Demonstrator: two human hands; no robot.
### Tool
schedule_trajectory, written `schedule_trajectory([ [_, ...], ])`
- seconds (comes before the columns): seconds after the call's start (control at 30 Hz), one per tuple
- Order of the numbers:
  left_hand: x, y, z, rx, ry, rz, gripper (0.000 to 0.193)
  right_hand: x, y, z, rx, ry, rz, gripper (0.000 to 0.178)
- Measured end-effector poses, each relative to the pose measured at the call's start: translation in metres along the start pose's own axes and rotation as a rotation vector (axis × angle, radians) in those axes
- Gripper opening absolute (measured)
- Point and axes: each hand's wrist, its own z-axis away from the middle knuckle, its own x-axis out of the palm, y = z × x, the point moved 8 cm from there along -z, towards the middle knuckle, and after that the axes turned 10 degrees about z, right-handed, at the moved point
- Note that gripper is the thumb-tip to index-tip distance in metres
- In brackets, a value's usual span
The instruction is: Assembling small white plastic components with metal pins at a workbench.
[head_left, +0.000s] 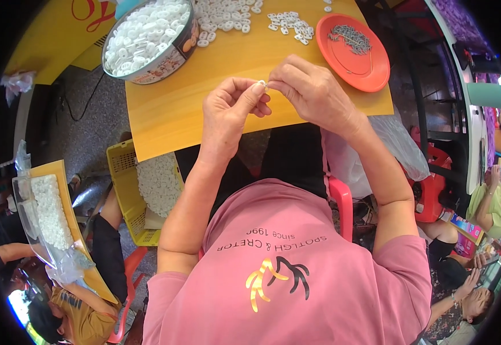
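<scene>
Apparently mid-piece, pinching small white piece [262, 84] in left hand [226, 112] over bench [227, 63] toward near edge, pressing fingers of right hand [313, 89] together at it, cannot tell on what, with heaped tin [173, 59] at left edge, grey metal parts [351, 39] on red plate [371, 79] at right, seemingly left.

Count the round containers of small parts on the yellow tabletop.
2: a round metal tin of white plastic pieces at the left, and a shallow orange-red plastic dish of grey metal pieces at the right; more may be out of frame.
</scene>
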Motion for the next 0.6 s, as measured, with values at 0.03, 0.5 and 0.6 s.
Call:
schedule_trajectory([
  [0.03, 0.001, 0.002, 0.001, 0.014, -0.002, -0.030, 0.016, 0.000, -0.002, 0.000, -0.015, -0.006, 0.004, 0.010],
  [0.5, 0.005, 0.013, -0.012, 0.146, 0.016, -0.259, 0.015, 0.023, 0.026, -0.001, 0.302, -0.057, -0.403, 0.008],
  [0.6, -0.008, 0.006, -0.027, 0.120, 0.020, -0.123, 0.015, 0.029, 0.040, -0.008, 0.321, -0.089, -0.340, 0.010],
])
